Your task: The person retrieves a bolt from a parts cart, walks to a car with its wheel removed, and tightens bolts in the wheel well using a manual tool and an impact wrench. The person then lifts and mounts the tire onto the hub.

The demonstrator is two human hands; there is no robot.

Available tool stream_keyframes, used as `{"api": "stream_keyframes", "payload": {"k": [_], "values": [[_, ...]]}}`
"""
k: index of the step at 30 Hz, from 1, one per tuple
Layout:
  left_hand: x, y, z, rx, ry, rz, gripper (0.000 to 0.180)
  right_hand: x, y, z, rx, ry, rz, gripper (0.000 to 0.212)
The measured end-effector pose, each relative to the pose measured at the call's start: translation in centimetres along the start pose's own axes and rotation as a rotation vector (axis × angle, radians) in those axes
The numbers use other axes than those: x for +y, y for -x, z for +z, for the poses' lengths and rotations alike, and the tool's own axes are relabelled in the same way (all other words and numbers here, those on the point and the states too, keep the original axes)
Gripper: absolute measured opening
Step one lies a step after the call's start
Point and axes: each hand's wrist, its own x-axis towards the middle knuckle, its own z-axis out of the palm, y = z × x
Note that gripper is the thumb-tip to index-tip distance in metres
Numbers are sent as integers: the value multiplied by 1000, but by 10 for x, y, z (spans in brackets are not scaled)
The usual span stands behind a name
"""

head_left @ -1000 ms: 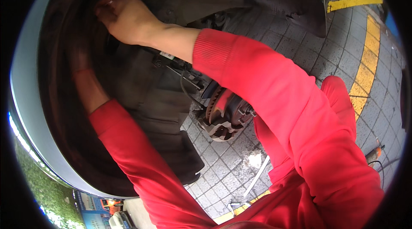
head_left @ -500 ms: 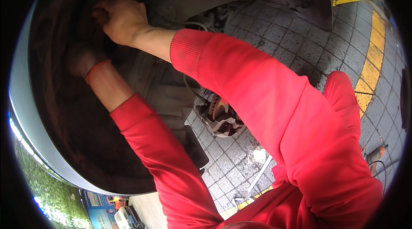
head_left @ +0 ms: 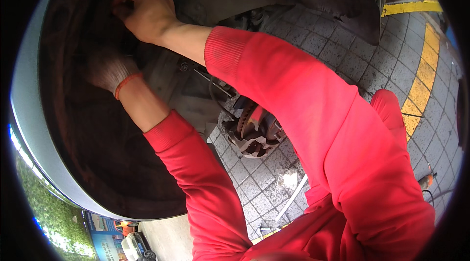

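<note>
Both my arms, in red sleeves, reach up into the dark wheel arch (head_left: 132,163) of a car. My right hand (head_left: 152,16) is bare and sits high in the arch. Its thumb and forefinger curl toward each other; what they grip, if anything, is lost in the dark. Lower and to the left is my left hand (head_left: 110,71), in a pale knitted glove with an orange cuff. Shadow and blur hide its fingers against the arch lining. Below my right forearm, a brake disc (head_left: 249,119) and its metal hub parts show, with a thin rod (head_left: 213,81) above them.
The car's pale grey-blue fender (head_left: 29,109) curves along the left. On the tiled floor (head_left: 391,60) lie a bright light (head_left: 288,179), a silver bar (head_left: 293,200) and an orange-and-grey tool (head_left: 427,181) with a cable. A yellow line (head_left: 421,90) runs along the right.
The view has shifted a little, so the hub and more of the rod show. My left hand has drawn slightly right and down, baring more glove. My right hand keeps its curled shape.
</note>
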Motion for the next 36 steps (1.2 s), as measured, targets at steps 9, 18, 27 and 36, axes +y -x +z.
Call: {"api": "stream_keyframes", "payload": {"k": [9,18,27,36], "values": [[9,2,-14,238,780,35,47,7,-2,3,-4,30,-107,25],[6,-7,-16,443,429,263,33,5,-2,-4,-86,13,-26,29],[17,-14,-36,202,1160,18,35,8,-1,1,-28,36,-88,31],[11,-22,-61,162,1060,235,41,7,4,5,50,-67,-57,35]]}}
